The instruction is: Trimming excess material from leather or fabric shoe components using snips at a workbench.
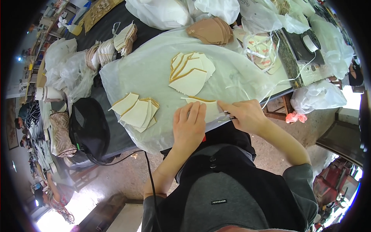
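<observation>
On plastic sheet (127, 73) — white piece (210, 109): long edge runs left–right;
Left hand (187, 127): atop it, fingers together — grip unclear;
Right hand (247, 116): at its right end, clamped on metal tool (232, 118)

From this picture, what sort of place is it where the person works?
Probably a workshop for handwork: fanned piles of cut white pieces, bundles of similar pieces, and large plastic bags suggest it.

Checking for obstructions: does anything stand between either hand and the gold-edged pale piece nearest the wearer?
Nothing visible does. The left hand rests its fingers on the pale piece; the right hand, holding a small tool, is at its right end.
</observation>
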`<action>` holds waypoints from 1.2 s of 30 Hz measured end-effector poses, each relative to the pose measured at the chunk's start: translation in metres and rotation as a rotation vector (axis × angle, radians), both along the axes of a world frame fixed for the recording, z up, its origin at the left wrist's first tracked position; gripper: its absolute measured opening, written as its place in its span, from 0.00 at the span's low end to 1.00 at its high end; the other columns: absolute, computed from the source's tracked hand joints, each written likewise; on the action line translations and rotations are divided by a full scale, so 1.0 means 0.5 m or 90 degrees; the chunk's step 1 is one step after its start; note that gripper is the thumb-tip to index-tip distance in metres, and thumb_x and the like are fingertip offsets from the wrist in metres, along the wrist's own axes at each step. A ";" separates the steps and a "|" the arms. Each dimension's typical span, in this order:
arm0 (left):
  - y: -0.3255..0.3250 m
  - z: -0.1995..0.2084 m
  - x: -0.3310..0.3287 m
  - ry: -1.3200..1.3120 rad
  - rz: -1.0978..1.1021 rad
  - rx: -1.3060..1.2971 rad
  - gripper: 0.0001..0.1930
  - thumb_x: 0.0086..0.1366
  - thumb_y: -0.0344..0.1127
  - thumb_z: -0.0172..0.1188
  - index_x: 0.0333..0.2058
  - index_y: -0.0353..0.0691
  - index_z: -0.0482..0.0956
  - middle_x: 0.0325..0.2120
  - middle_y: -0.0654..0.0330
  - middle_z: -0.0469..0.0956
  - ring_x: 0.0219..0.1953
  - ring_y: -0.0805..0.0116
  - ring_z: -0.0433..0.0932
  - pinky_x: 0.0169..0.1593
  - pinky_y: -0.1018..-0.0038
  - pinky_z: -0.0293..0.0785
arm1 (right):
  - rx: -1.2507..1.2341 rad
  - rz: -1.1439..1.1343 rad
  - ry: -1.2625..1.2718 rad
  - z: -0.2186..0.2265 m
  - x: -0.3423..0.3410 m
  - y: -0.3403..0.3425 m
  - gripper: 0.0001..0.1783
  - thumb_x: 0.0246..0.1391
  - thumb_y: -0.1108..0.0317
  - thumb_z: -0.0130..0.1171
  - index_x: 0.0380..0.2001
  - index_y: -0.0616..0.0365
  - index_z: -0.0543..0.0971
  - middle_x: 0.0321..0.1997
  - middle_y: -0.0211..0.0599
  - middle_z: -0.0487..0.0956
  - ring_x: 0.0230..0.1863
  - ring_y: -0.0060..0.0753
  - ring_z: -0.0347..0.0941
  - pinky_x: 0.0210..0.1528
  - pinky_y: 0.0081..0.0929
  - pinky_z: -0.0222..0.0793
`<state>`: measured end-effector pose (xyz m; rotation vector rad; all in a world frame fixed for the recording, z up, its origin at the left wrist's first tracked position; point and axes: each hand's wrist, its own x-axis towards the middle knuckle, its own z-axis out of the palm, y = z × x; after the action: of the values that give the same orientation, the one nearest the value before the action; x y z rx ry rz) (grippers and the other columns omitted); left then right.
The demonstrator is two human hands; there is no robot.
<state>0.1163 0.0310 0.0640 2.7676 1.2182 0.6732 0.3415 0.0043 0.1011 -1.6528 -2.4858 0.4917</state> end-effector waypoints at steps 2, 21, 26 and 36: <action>0.010 -0.006 0.000 -0.041 0.010 -0.002 0.23 0.55 0.31 0.61 0.52 0.40 0.76 0.48 0.58 0.74 0.52 0.60 0.73 0.55 0.61 0.68 | 0.133 -0.061 0.170 -0.028 0.006 0.000 0.40 0.37 0.77 0.60 0.60 0.46 0.74 0.20 0.31 0.76 0.21 0.39 0.75 0.23 0.37 0.69; 0.023 0.159 -0.182 -0.208 0.206 0.339 0.20 0.62 0.23 0.47 0.51 0.31 0.78 0.51 0.45 0.77 0.55 0.44 0.75 0.58 0.54 0.71 | 0.123 -0.200 0.380 0.012 0.018 -0.034 0.30 0.44 0.85 0.54 0.55 0.59 0.74 0.40 0.47 0.80 0.36 0.51 0.80 0.37 0.39 0.77; 0.022 -0.007 -0.280 -0.056 0.346 -0.007 0.25 0.70 0.36 0.49 0.62 0.31 0.66 0.62 0.45 0.68 0.64 0.44 0.65 0.64 0.51 0.62 | 0.260 -0.217 0.271 0.040 0.054 0.033 0.26 0.44 0.80 0.60 0.52 0.59 0.76 0.41 0.41 0.77 0.37 0.48 0.80 0.40 0.37 0.77; 0.027 0.005 -0.279 -0.047 0.327 0.023 0.28 0.66 0.44 0.56 0.60 0.31 0.68 0.61 0.44 0.68 0.65 0.42 0.62 0.66 0.50 0.55 | 0.178 -0.177 0.204 -0.005 0.016 0.113 0.07 0.54 0.70 0.57 0.37 0.56 0.75 0.34 0.43 0.81 0.39 0.47 0.80 0.36 0.43 0.74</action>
<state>-0.0232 0.0446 0.0663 2.4294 1.9365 0.8208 0.3498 0.0606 0.0985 -1.6233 -1.9593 0.3262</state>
